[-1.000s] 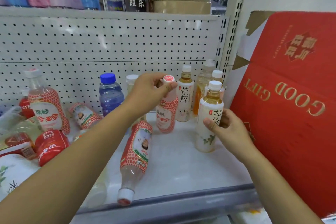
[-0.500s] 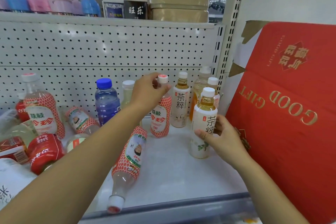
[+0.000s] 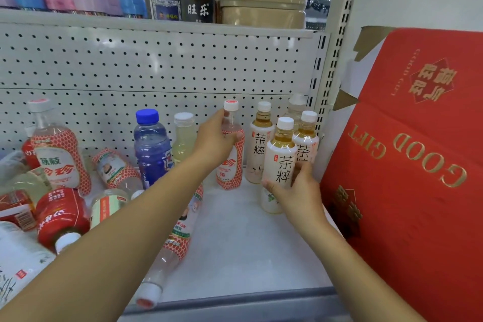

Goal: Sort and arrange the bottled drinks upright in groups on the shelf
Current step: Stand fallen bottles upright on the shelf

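Observation:
My left hand (image 3: pixel 215 138) grips the neck and shoulder of an upright red-patterned bottle (image 3: pixel 231 165) standing on the white shelf (image 3: pixel 235 243) near the back. My right hand (image 3: pixel 298 191) holds a white tea bottle (image 3: pixel 279 165) upright at the right, its base on the shelf. Two more white tea bottles (image 3: pixel 261 144) (image 3: pixel 307 136) stand just behind it, and a clear bottle stands behind those. Another red-patterned bottle (image 3: pixel 177 240) lies on its side under my left forearm, cap toward the front edge.
A blue bottle (image 3: pixel 151 146) and a pale yellow bottle (image 3: pixel 184 136) stand left of my left hand. Toppled bottles pile at the far left, with a big red-patterned bottle (image 3: pixel 56 149) upright. A red gift box (image 3: pixel 407 151) walls the right side. Pegboard backs the shelf.
My left hand slid from the cap down to the red-patterned bottle's neck and set it further back. My right hand pushed the white tea bottle back toward the other tea bottles.

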The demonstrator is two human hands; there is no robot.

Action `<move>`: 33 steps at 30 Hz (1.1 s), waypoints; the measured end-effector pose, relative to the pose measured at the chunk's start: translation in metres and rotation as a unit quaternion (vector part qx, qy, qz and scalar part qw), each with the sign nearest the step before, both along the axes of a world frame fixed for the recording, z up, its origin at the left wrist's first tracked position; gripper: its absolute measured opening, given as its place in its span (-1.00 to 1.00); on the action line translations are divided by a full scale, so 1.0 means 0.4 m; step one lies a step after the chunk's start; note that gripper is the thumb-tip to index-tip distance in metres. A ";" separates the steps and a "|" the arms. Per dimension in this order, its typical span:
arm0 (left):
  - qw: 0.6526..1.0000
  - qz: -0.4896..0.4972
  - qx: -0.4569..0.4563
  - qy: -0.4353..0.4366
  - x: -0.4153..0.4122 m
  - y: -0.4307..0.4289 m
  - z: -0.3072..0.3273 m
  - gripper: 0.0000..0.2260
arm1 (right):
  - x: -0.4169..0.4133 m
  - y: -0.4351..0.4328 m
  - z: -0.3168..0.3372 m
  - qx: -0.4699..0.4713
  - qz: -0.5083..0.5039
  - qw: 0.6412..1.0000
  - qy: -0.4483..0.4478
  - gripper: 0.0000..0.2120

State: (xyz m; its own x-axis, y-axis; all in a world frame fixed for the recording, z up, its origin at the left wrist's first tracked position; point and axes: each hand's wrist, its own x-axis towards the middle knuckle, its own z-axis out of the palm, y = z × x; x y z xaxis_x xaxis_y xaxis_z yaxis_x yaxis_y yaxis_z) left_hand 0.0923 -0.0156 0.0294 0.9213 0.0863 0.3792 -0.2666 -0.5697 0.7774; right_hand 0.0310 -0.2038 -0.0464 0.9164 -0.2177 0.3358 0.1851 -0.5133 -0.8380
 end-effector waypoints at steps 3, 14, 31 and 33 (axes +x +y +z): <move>1.000 0.003 0.003 0.007 -0.005 -0.008 0.000 -0.48 | 0.009 0.019 -0.013 -0.040 -0.025 0.999 -0.024 -0.41; 1.000 0.020 0.024 0.004 -0.253 0.133 -0.034 -0.65 | -0.101 0.032 -0.048 0.004 0.011 1.000 -0.004 -0.56; 0.978 0.193 0.085 0.006 -0.514 0.423 -0.177 -0.83 | -0.244 0.273 -0.044 -0.242 0.461 0.854 0.014 -0.15; 0.979 0.175 0.100 0.016 -0.489 0.446 -0.158 -0.84 | -0.257 0.298 -0.054 -0.261 0.443 0.858 0.014 -0.15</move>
